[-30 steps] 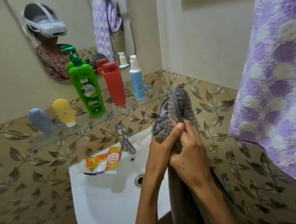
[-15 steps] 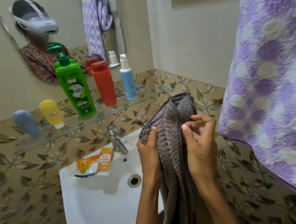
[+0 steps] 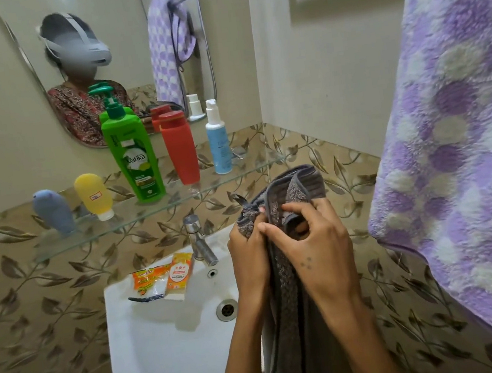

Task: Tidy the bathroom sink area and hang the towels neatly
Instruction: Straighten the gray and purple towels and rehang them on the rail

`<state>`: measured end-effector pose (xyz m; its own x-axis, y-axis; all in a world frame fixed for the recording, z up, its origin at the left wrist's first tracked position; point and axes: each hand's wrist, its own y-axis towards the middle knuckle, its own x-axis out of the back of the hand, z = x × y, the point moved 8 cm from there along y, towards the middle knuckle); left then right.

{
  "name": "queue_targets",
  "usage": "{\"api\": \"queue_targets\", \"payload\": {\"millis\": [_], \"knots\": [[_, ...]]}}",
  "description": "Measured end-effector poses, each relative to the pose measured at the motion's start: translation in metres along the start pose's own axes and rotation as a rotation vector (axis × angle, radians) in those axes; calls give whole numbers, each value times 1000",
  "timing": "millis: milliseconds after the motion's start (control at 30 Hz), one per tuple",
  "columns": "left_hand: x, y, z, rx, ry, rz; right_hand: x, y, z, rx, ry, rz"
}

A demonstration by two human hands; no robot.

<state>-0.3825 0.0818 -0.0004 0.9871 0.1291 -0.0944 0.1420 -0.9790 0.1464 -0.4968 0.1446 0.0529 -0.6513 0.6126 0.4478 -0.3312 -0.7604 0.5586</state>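
A grey towel (image 3: 294,186) is bunched lengthwise and held upright over the right side of the white sink (image 3: 155,364). My left hand (image 3: 249,258) grips its left edge near the top. My right hand (image 3: 312,246) pinches the folded top edge, fingers curled into the cloth. The towel's lower part hangs down between my forearms. A purple and white patterned towel (image 3: 464,142) hangs at the right, close to my right arm.
A glass shelf (image 3: 113,232) above the tap (image 3: 198,239) carries a green pump bottle (image 3: 135,160), a red bottle (image 3: 180,148), a blue spray bottle (image 3: 218,140), a yellow tube (image 3: 94,195) and a grey tube (image 3: 52,211). Two orange sachets (image 3: 163,278) lie on the sink rim. A mirror (image 3: 102,55) hangs behind.
My hands went from clasped together on the grey towel to apart, spreading its top, and have now closed in again, the right fingers pinching the folded edge.
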Motion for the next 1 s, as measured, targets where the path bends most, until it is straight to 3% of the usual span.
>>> {"api": "queue_targets", "payload": {"millis": [133, 467, 633, 700, 800, 1000], "knots": [[7, 0, -4, -37, 22, -55, 4, 0, 7, 46, -178, -78], [19, 11, 6, 34, 16, -120, 11, 7, -9, 9, 17, -97], [25, 18, 12, 75, -16, -151, 41, 12, -22, -79, 18, -299], [21, 18, 10, 86, -15, -146, 24, 10, -12, -55, 16, -211], [9, 16, 8, 104, -47, -74, -17, -1, 5, -6, -87, -37], [-16, 16, 13, 166, -319, 274, -27, -1, 2, 1, -133, -32]]}}
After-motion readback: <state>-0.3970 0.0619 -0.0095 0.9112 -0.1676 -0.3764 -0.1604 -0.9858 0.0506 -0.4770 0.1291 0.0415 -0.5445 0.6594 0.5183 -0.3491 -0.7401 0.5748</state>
